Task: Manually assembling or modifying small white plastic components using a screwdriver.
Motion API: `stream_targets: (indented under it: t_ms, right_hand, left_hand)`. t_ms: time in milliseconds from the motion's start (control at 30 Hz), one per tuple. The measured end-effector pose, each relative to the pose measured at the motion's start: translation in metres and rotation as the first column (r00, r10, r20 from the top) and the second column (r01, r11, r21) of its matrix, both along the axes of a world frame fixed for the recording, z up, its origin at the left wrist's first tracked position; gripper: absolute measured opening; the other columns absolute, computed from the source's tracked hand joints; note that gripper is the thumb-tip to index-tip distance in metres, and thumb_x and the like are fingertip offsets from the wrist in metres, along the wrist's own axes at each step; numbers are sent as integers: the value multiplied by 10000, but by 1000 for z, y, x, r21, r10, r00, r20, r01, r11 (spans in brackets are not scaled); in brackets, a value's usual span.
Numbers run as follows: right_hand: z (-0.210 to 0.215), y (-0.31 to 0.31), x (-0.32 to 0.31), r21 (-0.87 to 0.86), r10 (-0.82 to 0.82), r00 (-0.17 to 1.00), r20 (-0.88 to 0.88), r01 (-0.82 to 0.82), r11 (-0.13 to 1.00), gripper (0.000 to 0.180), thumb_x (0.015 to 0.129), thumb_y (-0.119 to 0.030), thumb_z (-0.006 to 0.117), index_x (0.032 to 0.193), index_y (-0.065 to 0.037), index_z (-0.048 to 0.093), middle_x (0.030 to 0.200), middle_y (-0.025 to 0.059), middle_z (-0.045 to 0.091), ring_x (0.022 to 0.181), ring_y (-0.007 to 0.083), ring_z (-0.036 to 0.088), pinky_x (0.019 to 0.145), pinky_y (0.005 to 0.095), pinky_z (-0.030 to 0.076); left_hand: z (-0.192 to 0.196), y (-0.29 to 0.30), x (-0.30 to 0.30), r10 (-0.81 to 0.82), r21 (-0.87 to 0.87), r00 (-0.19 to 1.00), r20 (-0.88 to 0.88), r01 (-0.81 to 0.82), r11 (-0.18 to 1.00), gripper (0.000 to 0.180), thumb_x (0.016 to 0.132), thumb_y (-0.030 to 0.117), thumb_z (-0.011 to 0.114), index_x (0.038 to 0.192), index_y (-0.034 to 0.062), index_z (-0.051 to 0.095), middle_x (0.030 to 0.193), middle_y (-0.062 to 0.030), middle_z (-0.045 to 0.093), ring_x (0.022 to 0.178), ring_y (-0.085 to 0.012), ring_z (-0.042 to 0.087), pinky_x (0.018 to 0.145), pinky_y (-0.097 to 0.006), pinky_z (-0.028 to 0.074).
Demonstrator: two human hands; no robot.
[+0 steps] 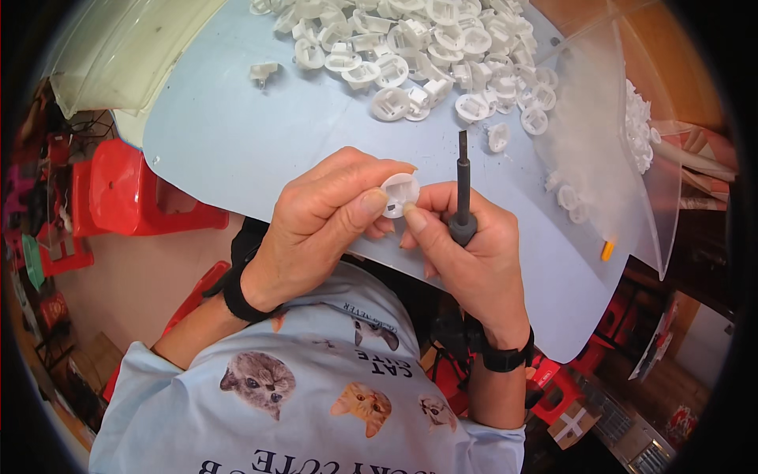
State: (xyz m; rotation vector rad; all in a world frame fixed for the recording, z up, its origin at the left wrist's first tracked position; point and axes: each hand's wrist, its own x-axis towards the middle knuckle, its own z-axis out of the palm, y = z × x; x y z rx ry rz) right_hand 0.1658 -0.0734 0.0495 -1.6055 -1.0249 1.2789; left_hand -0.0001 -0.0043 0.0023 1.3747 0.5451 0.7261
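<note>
Between both hands, over the table's near edge, is a small round white plastic part point(399, 192) with a recess and a small dark slot in its face. My left hand point(320, 207) pinches its left rim between thumb and fingers. My right hand point(474, 249) touches its lower right edge with thumb and fingertips. The same hand also holds a dark screwdriver-like tool point(463, 182), whose narrow flat tip points away from me. Its lower handle is hidden in the hand.
A large heap of similar white parts point(426, 39) covers the far side of the light blue table point(237, 134). One loose part point(263, 74) lies left of it. At the right are a clear plastic sheet point(604, 150) and a yellow piece point(607, 251). Red stools point(150, 193) stand at the left.
</note>
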Motion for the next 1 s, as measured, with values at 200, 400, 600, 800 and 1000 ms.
stream_targets:
  t_ms: [200,400,600,800,1000]
  right_hand:
    - [-3,0,3,-3,35,998,52,-35,999,144,893,-113,625,906,29,608,662,47,620,616,75,553,562,239,446]
    - [-5,3,5,-15,60,995,78,-59,998,153,894,-123,624,889,29,607,658,54,622,611,84,559,566,243,452]
    - [-7,3,4,-8,50,998,33,-50,999,144,898,-116,612,892,27,606,663,50,618,614,82,556,570,242,451]
    - [-8,4,2,-13,55,998,17,-55,998,126,900,-104,597,901,22,603,663,31,594,613,73,522,567,238,434]
    - [-12,5,0,-55,31,1000,1,-31,998,131,890,-109,598,885,22,590,658,25,575,602,68,485,551,239,411]
  left_hand:
    - [1,-1,2,19,-20,1000,-12,-19,1000,323,996,185,456,1180,-54,572,989,-71,547,798,-100,575,701,-217,491]
    - [1,-1,3,18,-5,999,-27,-18,1000,325,999,196,451,1167,-50,581,970,-63,545,786,-95,574,692,-215,490]
    - [1,-2,3,26,-11,999,-44,-27,1000,324,1000,197,448,1161,-49,583,975,-63,546,783,-93,572,689,-213,490]
    - [-1,-1,3,23,18,1000,-20,-22,1000,323,1002,193,439,1151,-55,582,994,-69,548,791,-96,567,695,-218,486]
    - [-5,-1,2,16,27,1000,-5,-16,1000,326,1004,187,432,1134,-73,581,999,-74,545,813,-99,565,708,-221,482]
